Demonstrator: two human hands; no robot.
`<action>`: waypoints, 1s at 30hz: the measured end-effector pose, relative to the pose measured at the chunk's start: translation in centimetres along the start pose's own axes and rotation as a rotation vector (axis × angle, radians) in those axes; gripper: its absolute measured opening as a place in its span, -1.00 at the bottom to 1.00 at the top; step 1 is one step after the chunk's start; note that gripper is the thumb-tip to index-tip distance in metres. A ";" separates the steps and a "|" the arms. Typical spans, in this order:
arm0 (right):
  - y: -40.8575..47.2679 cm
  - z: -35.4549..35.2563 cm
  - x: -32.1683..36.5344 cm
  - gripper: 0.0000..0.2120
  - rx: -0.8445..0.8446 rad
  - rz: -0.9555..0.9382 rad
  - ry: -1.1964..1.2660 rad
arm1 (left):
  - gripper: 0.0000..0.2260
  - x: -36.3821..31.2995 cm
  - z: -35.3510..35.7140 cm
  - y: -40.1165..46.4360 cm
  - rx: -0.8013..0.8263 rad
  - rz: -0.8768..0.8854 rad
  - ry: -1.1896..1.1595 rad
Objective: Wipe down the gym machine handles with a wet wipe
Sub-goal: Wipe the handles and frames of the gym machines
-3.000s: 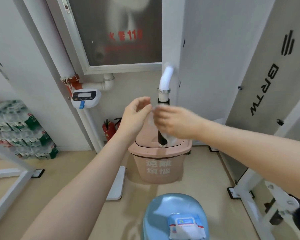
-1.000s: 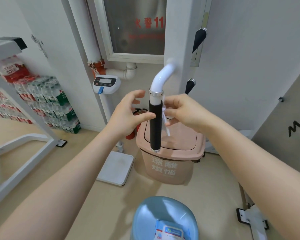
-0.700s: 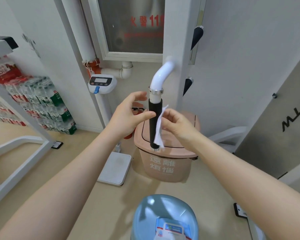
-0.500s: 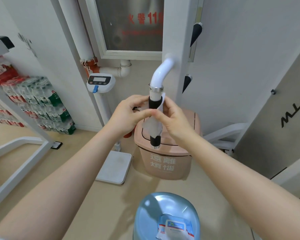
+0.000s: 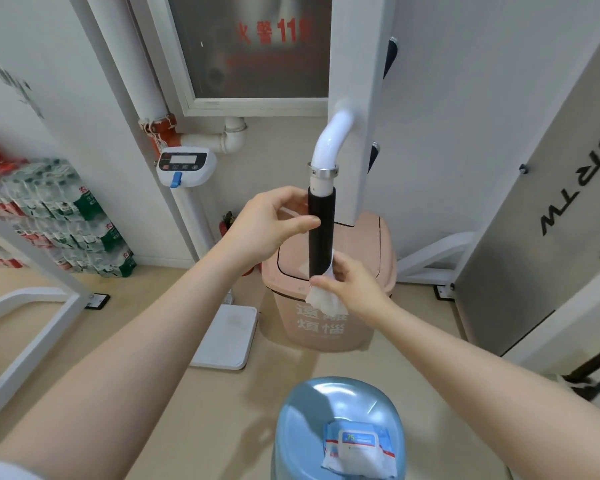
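There is a single view, from a camera worn on the person's head, looking forward and steeply down from close above the machine handle (image 5: pixel 321 230). The floor (image 5: pixel 222 410) runs from near toward the far wall (image 5: pixel 284 168).

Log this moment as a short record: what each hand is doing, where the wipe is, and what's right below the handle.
left hand: thumb and fingers at the upper part of the black foam grip
right hand: holds the wet wipe around the grip's lower end
wet wipe: bunched, hanging below the fingers
below handle: pink lidded bin
wipe packet: lying on the blue water jug
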State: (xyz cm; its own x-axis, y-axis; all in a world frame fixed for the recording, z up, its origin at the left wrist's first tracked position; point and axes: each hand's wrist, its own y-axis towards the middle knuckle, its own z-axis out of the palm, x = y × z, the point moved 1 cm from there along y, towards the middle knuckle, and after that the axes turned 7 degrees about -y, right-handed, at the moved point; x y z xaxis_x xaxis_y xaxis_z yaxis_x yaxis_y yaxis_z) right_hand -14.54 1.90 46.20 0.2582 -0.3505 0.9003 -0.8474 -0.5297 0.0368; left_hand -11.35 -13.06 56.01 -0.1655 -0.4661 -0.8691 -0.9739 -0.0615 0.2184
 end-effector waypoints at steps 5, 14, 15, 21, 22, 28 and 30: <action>1.0 -2.1 3.1 -0.68 -0.266 -0.136 0.048 | -0.85 -0.2 0.4 0.2 0.032 0.019 -0.009; 0.2 -2.4 1.8 -0.77 -0.153 -0.014 -0.090 | -0.88 -0.3 1.2 0.3 0.063 0.013 -0.076; 0.3 -2.6 2.4 -0.77 -0.204 -0.039 -0.025 | -0.88 -0.4 1.2 0.3 0.059 0.010 -0.084; -1.2 -0.5 -0.5 -0.63 -0.108 0.105 -0.187 | -0.88 -0.3 0.9 0.3 0.074 0.010 -0.057; -1.0 -0.9 -0.2 -0.64 -0.091 0.115 -0.215 | -0.88 -0.3 0.9 0.3 0.073 0.012 -0.055; -0.7 -4.2 4.5 -0.85 -0.475 -0.127 -0.195 | -0.84 -0.2 1.3 0.2 0.074 -0.030 -0.173; -1.3 -4.5 4.2 -0.86 -0.632 -0.303 -0.413 | -0.85 0.0 1.4 0.0 0.080 -0.017 -0.137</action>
State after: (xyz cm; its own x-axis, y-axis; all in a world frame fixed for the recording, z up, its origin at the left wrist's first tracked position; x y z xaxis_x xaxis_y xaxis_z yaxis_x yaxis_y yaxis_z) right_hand -14.41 4.61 51.84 0.5643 -0.5838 0.5837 -0.7831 -0.1548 0.6023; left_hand -11.58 -11.82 55.41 -0.1634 -0.3407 -0.9259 -0.9851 0.0044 0.1722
